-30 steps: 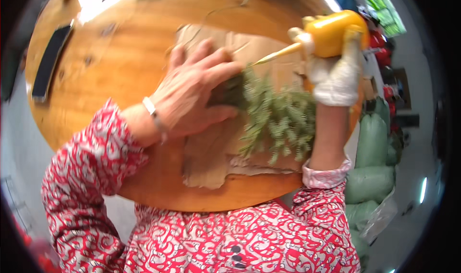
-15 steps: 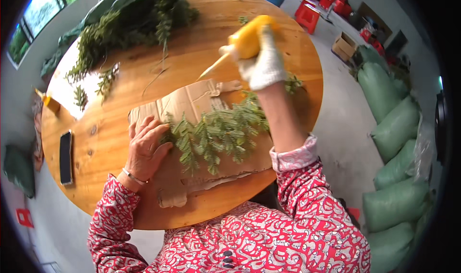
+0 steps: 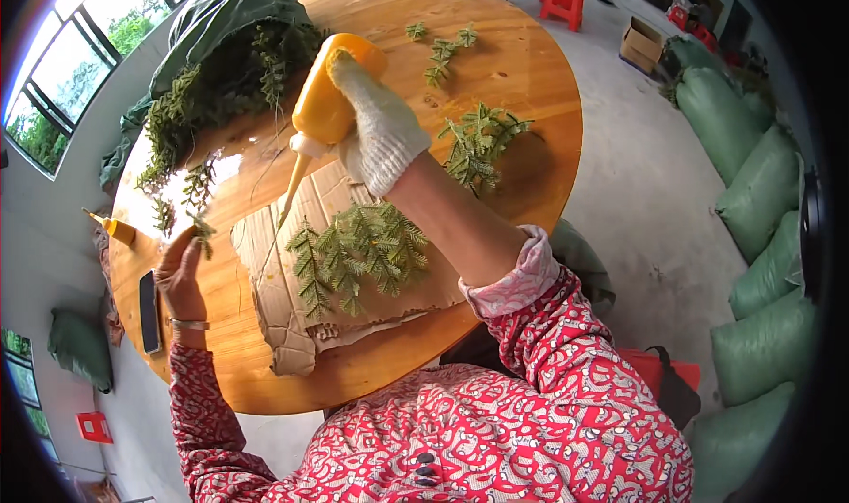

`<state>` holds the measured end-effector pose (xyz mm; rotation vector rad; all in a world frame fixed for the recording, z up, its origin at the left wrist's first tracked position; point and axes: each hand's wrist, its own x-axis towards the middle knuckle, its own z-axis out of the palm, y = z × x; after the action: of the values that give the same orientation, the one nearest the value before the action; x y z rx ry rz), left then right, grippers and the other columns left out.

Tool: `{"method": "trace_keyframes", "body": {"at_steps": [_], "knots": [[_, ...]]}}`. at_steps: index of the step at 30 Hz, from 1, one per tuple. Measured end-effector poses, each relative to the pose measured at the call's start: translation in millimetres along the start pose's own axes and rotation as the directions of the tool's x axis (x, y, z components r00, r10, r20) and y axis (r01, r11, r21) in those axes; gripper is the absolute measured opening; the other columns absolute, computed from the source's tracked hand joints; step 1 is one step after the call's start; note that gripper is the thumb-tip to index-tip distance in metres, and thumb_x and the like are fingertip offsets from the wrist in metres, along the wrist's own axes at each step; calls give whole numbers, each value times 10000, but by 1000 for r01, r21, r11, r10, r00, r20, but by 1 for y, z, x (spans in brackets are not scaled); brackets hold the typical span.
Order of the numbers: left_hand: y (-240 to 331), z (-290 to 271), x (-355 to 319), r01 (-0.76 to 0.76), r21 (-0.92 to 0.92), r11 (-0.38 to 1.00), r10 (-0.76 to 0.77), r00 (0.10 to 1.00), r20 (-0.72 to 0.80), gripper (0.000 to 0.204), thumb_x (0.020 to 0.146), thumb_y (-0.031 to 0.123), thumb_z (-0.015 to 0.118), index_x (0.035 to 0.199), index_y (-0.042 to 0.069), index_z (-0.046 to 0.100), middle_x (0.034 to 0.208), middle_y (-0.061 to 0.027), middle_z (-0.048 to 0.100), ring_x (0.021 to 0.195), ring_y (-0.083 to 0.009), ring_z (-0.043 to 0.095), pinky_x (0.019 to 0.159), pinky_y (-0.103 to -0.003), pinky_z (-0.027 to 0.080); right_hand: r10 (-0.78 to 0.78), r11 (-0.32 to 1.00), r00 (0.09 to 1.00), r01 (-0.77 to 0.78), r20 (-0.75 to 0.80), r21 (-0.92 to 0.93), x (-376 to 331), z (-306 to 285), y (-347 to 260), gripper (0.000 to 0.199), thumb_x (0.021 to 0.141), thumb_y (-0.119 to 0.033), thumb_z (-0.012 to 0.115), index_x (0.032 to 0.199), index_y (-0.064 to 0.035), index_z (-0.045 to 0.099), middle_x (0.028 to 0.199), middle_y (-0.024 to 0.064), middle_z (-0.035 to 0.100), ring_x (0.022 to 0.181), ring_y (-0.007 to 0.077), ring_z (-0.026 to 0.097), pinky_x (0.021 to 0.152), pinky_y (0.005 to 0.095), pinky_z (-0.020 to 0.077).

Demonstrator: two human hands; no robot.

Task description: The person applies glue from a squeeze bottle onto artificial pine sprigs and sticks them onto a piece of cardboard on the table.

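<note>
My right hand (image 3: 376, 127), in a white knit glove, grips a yellow squeeze bottle (image 3: 332, 96) tilted downward. Its long pale nozzle tip is over the cardboard (image 3: 265, 326), just beyond a row of green fir-like sprigs (image 3: 363, 246) laid side by side there. My bare left hand (image 3: 181, 277) is off the cardboard, with thumb and fingers pinched on the end of a small green sprig (image 3: 202, 230). Whether that sprig is lifted from the table, I cannot tell.
On the round wooden table (image 3: 212, 370) are a dark phone (image 3: 150, 313), a small yellow bottle (image 3: 118, 230) and loose sprigs (image 3: 478, 145). A green sack (image 3: 225, 25) spills branches at the far left. Stuffed green sacks (image 3: 752, 202) line the floor at right.
My left hand has left the cardboard and moved left to a small sprig. The right hand has carried the yellow bottle left, its nozzle now pointing down at the cardboard.
</note>
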<state>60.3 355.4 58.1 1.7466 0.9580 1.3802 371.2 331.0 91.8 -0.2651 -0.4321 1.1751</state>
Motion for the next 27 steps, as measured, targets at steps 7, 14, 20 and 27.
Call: {"method": "trace_keyframes", "body": {"at_steps": [7, 14, 20, 27], "knots": [[8, 29, 45, -23, 23, 999, 25, 993, -114, 251, 861, 108, 619, 1083, -5, 652, 1015, -69, 678, 912, -119, 605, 843, -215, 444, -22, 999, 999, 20, 43, 38, -7, -2, -7, 473, 827, -261, 688, 1128, 23, 458, 955, 132, 533, 791, 204, 566, 607, 340, 517], [17, 171, 161, -14, -49, 999, 21, 989, 145, 333, 808, 176, 695, 1096, 13, 653, 978, -73, 686, 824, -129, 628, 679, -221, 498, -48, 997, 992, 41, 113, 66, -7, 7, -13, 476, 833, -250, 685, 1143, 28, 454, 992, 138, 525, 851, 204, 555, 708, 341, 511], [-25, 208, 206, 1, -158, 987, 83, 847, 525, 304, 827, 238, 671, 1058, 42, 677, 845, -22, 673, 732, -92, 570, 626, -214, 473, -33, 999, 993, 29, 111, 32, 6, 7, -5, 477, 840, -252, 680, 1154, 27, 455, 1021, 150, 516, 887, 203, 545, 741, 329, 498], [-52, 63, 134, -171, 109, 979, 99, 872, 479, 234, 820, 222, 670, 991, 65, 705, 773, -6, 670, 624, -91, 538, 550, -235, 435, -10, 995, 974, 33, 228, -97, 6, 9, 14, 458, 822, -336, 692, 1127, -39, 521, 961, 154, 627, 825, 281, 641, 699, 452, 562]]}}
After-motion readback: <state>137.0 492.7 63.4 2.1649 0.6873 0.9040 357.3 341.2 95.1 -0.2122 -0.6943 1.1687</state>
